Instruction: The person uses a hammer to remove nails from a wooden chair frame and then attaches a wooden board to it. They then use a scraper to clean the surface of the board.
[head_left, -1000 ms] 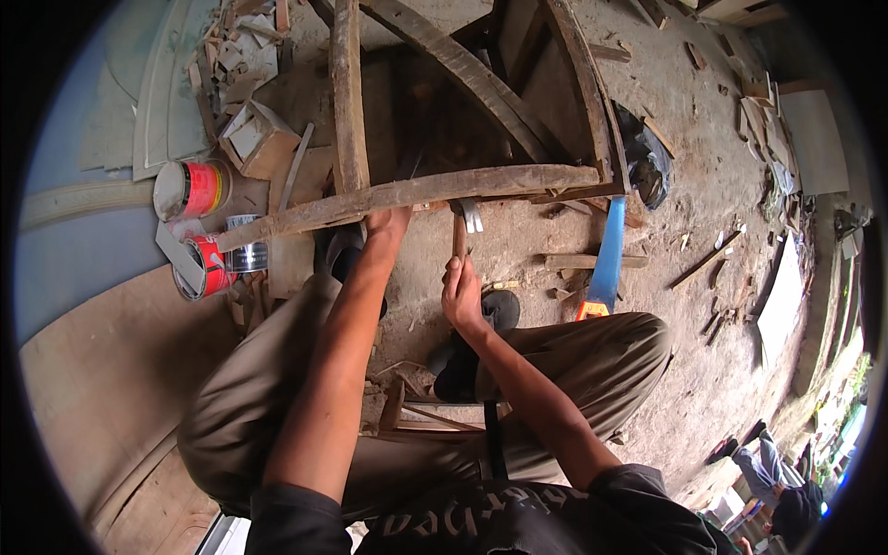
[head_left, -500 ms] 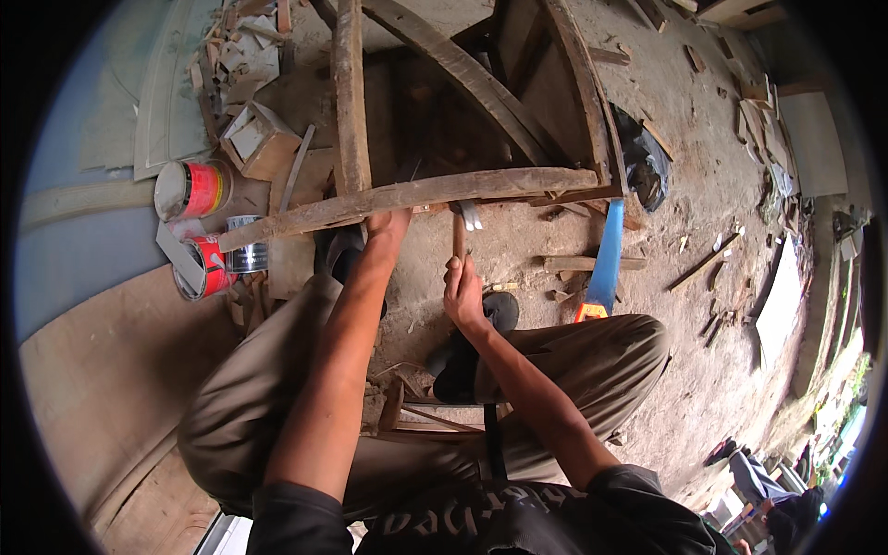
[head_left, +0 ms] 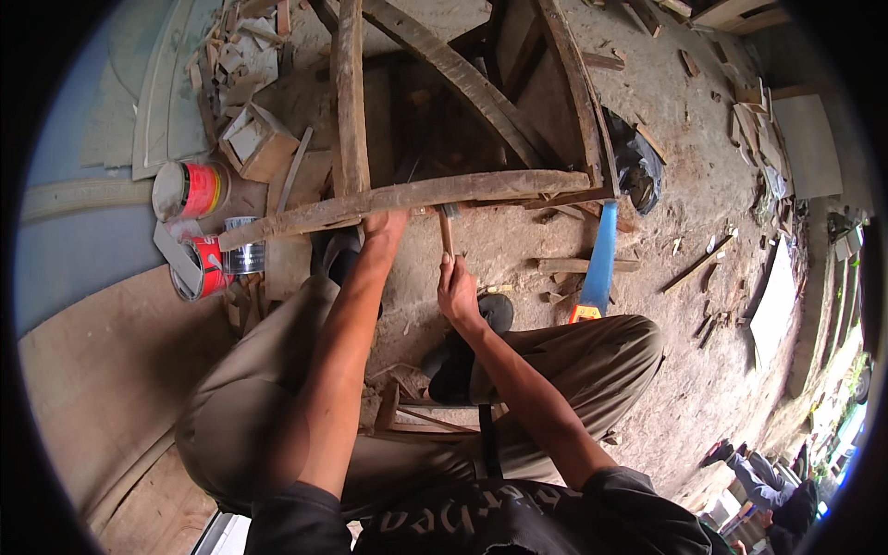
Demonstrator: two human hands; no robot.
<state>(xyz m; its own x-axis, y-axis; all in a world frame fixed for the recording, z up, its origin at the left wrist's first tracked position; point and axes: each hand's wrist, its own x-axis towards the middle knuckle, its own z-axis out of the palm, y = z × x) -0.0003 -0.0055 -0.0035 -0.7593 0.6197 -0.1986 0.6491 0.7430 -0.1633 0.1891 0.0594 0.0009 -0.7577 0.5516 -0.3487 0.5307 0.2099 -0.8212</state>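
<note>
A worn wooden frame (head_left: 462,188) stands in front of me, its near rail crossing above both hands. My left hand (head_left: 385,223) reaches to the underside of that rail, close to where an upright bar (head_left: 351,111) meets it; its fingers are hidden behind the wood. Closed around the wooden handle of a hammer (head_left: 447,236), my right hand (head_left: 458,289) is just to the right and nearer to me. The hammer's head is at the rail's lower edge, partly hidden and blurred.
A handsaw (head_left: 602,254) with a blue blade leans at the frame's right corner. Paint cans (head_left: 199,190) and a wood offcut pile (head_left: 250,55) are at the left. A black plastic bag (head_left: 638,166) lies beyond the saw. Wood scraps (head_left: 700,264) litter the floor at the right.
The hammer has moved slightly left and up against the rail, so its head shows less. My right hand shifted a little left with it. My left hand stays in place.
</note>
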